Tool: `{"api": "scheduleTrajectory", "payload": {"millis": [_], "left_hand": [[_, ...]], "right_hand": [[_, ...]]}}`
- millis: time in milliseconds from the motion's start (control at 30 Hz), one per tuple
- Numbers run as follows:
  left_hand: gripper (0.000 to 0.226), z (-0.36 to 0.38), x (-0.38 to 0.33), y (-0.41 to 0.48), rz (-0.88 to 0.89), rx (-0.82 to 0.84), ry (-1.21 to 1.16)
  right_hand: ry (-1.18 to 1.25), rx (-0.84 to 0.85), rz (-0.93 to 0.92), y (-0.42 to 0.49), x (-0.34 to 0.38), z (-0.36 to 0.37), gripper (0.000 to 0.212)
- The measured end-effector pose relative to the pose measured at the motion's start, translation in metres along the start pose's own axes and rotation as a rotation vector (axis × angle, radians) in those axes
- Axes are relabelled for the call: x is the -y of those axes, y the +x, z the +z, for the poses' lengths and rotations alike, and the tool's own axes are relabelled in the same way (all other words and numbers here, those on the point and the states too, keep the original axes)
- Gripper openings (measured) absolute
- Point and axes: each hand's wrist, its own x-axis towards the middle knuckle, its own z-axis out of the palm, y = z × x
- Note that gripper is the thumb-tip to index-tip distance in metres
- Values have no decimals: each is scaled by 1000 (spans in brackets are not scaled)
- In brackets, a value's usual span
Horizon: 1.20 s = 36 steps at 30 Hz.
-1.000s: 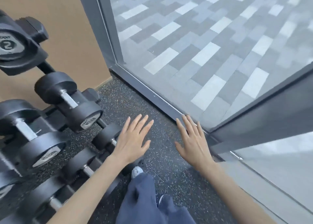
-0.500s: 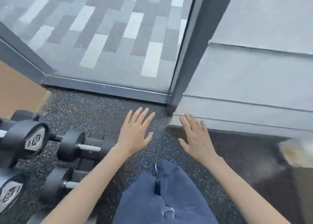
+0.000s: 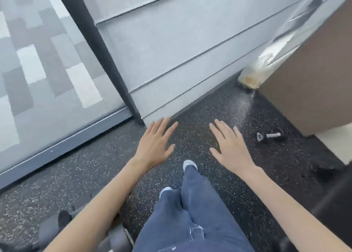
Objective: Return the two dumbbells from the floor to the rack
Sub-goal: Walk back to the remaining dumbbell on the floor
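Marking on the end cap of one small dumbbell (image 3: 270,135), lying on the speckled floor (image 3: 95,168) to the right of the right hand (image 3: 231,149) and near the brown panel (image 3: 314,80), is too small to read, while that hand and the left hand (image 3: 154,145) hover palm down on outstretched arms, apart, fingers straight, slightly spread, holding nothing.

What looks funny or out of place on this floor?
One small dumbbell lies by itself on the speckled floor, to the right of the right hand and near the brown wall. The base of the pale corner post also looks stained yellow-brown.
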Motion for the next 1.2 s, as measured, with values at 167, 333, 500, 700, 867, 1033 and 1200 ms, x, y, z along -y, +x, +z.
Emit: {"api": "scheduleTrajectory", "payload": {"millis": [167, 333, 500, 700, 867, 1033, 1200], "left_hand": [[71, 5, -47, 31, 172, 46, 19], [70, 20, -102, 66, 285, 56, 58], [69, 33, -173, 109, 352, 80, 47], [69, 44, -267, 169, 399, 80, 27], [69, 62, -331, 215, 444, 106, 33], [68, 68, -369, 249, 504, 127, 49], [70, 74, -381, 293, 534, 127, 78]], "right_hand": [[-7, -17, 166, -45, -42, 1, 76], [9, -6, 274, -80, -96, 6, 76], [-14, 23, 361, -116, -170, 4, 77], [3, 43, 431, -149, -273, -6, 77], [18, 73, 432, -164, -334, -4, 74], [58, 104, 471, -173, -372, -2, 73], [91, 102, 477, -160, -406, 0, 73]]}}
